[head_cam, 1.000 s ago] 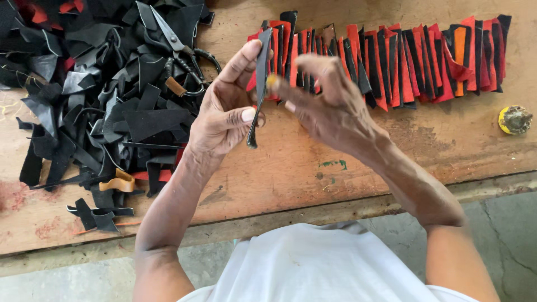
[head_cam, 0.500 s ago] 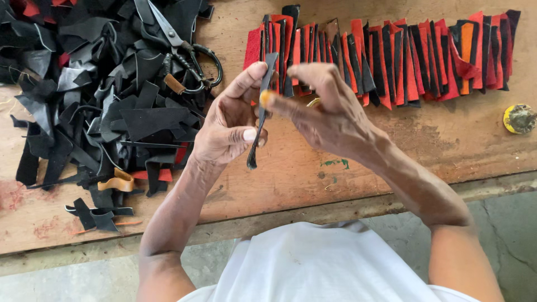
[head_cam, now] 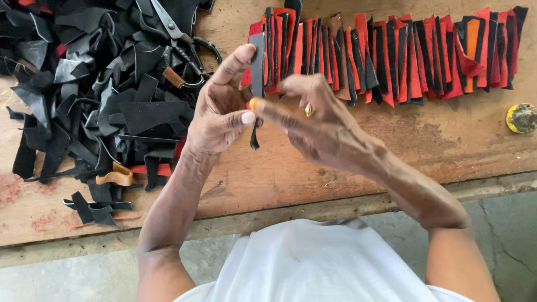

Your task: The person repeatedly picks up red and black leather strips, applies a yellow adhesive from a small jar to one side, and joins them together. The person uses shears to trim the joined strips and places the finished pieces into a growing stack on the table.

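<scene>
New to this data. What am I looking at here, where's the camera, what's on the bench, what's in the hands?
There is no machine: a person works with two bare hands. The single camera sits on the person's head and looks down, so the white shirt shows at the bottom edge. The left hand pinches a narrow dark strip upright between thumb and forefinger. The right hand meets it from the other side, its fingertip on the strip's middle. On the wooden bench lies a heap of black offcuts with scissors on top, a row of overlapping red and black strips, and a small round yellow object at the right.
</scene>
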